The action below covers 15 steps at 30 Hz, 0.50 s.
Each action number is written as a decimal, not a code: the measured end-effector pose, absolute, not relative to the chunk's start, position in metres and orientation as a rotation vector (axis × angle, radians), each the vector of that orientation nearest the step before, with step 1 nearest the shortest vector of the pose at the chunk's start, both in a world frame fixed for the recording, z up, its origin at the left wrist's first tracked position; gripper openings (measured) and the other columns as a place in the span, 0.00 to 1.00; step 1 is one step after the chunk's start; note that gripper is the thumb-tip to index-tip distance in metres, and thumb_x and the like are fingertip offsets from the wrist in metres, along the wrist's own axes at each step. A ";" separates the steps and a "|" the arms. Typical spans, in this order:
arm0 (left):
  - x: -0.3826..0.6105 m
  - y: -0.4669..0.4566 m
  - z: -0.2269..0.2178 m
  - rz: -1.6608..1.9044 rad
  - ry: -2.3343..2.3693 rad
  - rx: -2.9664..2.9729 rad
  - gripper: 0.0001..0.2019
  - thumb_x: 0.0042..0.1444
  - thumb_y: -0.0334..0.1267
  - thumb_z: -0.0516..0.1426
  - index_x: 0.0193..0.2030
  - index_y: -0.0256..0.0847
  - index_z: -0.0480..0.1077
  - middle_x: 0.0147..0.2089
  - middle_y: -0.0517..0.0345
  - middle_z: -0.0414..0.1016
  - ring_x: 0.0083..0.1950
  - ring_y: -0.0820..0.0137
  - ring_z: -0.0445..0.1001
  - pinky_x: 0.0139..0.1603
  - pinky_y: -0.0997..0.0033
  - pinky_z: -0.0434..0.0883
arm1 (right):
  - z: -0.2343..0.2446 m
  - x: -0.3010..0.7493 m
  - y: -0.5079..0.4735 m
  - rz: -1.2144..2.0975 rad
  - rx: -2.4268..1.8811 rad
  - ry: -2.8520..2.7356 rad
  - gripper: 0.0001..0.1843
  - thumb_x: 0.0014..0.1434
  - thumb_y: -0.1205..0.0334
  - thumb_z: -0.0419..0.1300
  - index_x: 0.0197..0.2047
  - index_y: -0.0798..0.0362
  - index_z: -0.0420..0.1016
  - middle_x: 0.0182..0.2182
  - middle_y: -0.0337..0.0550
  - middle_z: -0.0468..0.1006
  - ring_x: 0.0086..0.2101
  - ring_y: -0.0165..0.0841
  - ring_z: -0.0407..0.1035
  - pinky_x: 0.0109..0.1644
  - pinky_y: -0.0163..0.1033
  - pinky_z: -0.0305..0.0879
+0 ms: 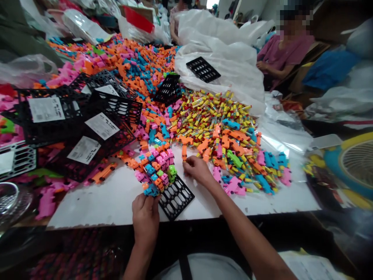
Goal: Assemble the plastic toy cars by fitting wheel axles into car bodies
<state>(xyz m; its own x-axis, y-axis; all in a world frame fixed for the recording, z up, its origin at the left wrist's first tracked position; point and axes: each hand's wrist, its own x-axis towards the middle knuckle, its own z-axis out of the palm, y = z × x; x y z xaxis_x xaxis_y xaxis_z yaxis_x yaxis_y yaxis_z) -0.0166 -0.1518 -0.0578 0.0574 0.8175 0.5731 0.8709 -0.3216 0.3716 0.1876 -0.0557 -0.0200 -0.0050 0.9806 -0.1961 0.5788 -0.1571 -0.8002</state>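
A black slotted tray [176, 197] lies on the white tabletop in front of me. Small toy cars in pink, orange, blue and green [157, 167] stand packed upright over its far and left part; the slots on the near right show bare. My left hand [146, 208] is closed at the tray's near left edge, its fingertips against a blue toy car [151, 189]. To the right of the tray, my right hand [199, 170] has thumb and forefinger together at the lower end of an orange toy car [184, 151]. The fingertips partly cover that car.
Yellow-capped clear tubes [215, 111] form a heap behind, with loose toy cars over its front. Labelled black trays [78, 120] pile up at left. More toy cars [140, 66] spread beyond. A fan [355, 167] stands at right; a person in pink [287, 54] sits farther back.
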 end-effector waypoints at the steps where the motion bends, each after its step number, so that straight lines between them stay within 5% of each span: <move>1: -0.017 -0.152 -0.058 -1.120 -1.777 -2.227 0.07 0.62 0.37 0.54 0.37 0.40 0.72 0.35 0.54 0.72 0.38 0.64 0.69 0.39 0.65 0.68 | -0.023 0.189 -0.062 1.174 -1.642 -1.543 0.06 0.61 0.60 0.53 0.32 0.51 0.62 0.24 0.38 0.77 0.25 0.30 0.73 0.31 0.34 0.67; 5: -0.017 -0.151 -0.059 -1.108 -1.747 -2.212 0.05 0.61 0.36 0.55 0.38 0.40 0.71 0.35 0.54 0.71 0.38 0.64 0.69 0.39 0.65 0.67 | -0.038 0.184 -0.080 1.446 -1.184 -1.352 0.11 0.57 0.54 0.58 0.35 0.49 0.60 0.24 0.34 0.75 0.26 0.30 0.74 0.31 0.35 0.69; 15: -0.017 -0.151 -0.061 -1.073 -1.760 -2.207 0.05 0.61 0.36 0.55 0.38 0.41 0.71 0.34 0.55 0.71 0.36 0.65 0.68 0.36 0.66 0.65 | -0.041 0.190 -0.091 1.421 -0.998 -1.448 0.12 0.61 0.54 0.57 0.44 0.51 0.66 0.32 0.38 0.74 0.33 0.31 0.74 0.39 0.37 0.70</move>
<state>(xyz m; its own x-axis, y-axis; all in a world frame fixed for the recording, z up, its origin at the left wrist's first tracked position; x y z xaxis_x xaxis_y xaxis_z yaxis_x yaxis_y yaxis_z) -0.0168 -0.1506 -0.0607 0.0717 0.8056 0.5881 0.8916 -0.3161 0.3243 0.1900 -0.0910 -0.0415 -0.3178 0.9473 0.0397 -0.0217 0.0346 -0.9992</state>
